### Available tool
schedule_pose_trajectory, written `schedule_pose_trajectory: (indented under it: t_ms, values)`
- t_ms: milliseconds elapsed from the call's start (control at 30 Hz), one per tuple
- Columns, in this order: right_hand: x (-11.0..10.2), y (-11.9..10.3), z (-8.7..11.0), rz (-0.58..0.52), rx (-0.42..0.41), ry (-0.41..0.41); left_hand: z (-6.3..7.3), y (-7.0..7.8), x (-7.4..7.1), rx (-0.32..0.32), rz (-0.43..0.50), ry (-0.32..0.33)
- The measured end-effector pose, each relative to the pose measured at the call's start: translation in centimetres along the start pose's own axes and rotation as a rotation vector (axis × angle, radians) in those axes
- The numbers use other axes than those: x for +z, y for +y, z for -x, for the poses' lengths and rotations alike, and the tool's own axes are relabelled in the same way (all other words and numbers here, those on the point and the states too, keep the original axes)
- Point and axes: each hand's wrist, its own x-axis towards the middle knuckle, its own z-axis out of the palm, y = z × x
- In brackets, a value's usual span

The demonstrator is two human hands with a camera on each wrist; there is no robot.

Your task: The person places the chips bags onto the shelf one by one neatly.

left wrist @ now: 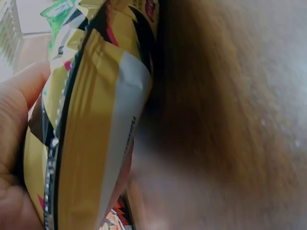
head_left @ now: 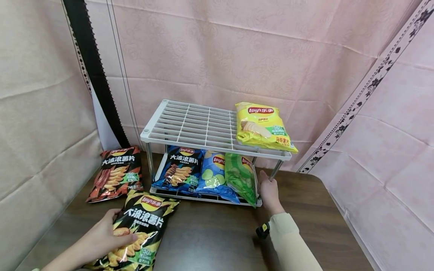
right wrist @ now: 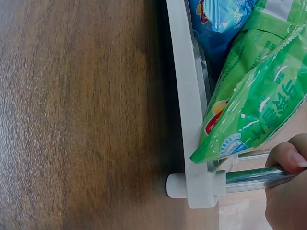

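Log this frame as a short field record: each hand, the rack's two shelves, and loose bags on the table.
left hand: grips black-and-yellow chip bag lying on the table
right hand: holds front right metal post of the white rack
top shelf: yellow chip bag at right end
bottom shelf: dark blue bag, light blue bag, green bag
loose: red-black bag left of rack

I read "Lay's 乐事" on the yellow bag (head_left: 262,126) atop the rack, with "-50%" and "马铃薯片". The black-and-yellow bag (head_left: 142,233) and the dark blue bag (head_left: 179,171) both show "大波浪薯片"; so does the red bag (head_left: 116,173). The light blue bag (head_left: 215,175) carries only the Lay's logo.
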Motion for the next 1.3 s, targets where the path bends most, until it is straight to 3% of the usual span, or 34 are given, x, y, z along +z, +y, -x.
schedule_pose_trajectory:
  t_ms: [333,833,1000,1300]
  values:
    - [0.1,0.2,-0.1,-0.016,-0.002,0.005,0.7,1.5,0.5,0.035,-0.004,0.024]
    - [-0.1,0.2,-0.1,0.003,0.007,0.015,1.8,5.0,0.9,0.114,-0.003,0.045]
    - [-0.1,0.2,-0.1,0.000,0.004,0.017,2.3,6.2,1.0,0.162,0.037,0.069]
    - [0.0,0.2,0.0,0.000,0.004,0.014,3.2,9.3,0.9,0.303,0.095,0.155]
